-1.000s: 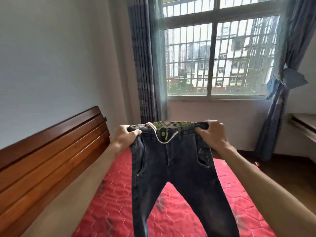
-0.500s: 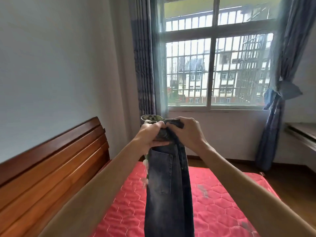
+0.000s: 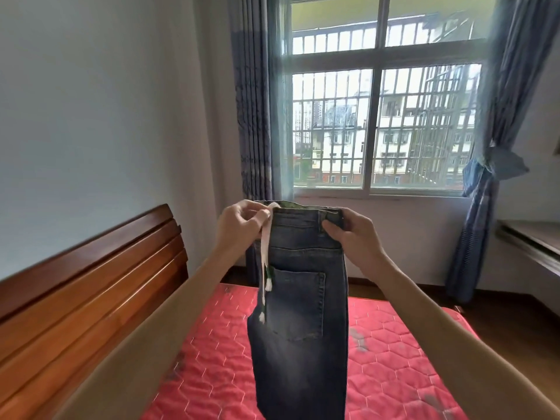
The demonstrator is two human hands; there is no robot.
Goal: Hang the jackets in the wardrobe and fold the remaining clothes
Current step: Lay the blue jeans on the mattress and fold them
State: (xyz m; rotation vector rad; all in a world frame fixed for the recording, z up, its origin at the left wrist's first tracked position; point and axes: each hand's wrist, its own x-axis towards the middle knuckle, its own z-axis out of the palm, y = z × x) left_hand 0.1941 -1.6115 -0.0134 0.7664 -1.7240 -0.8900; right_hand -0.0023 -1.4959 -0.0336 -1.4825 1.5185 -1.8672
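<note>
Jeans (image 3: 303,313) that hung open a second ago are now halved lengthwise, leg on leg, back pocket outward. Left hand (image 3: 239,231) and right hand (image 3: 357,241) have drawn apart, each pinching one end of the doubled waistband, drawstring (image 3: 266,253) dangling. The jeans hang above the bed (image 3: 394,344); crosswise folds likely remain.

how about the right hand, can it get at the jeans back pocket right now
Probably yes: the back pocket hangs uncovered just below the right hand, though it must first release the waistband.
</note>
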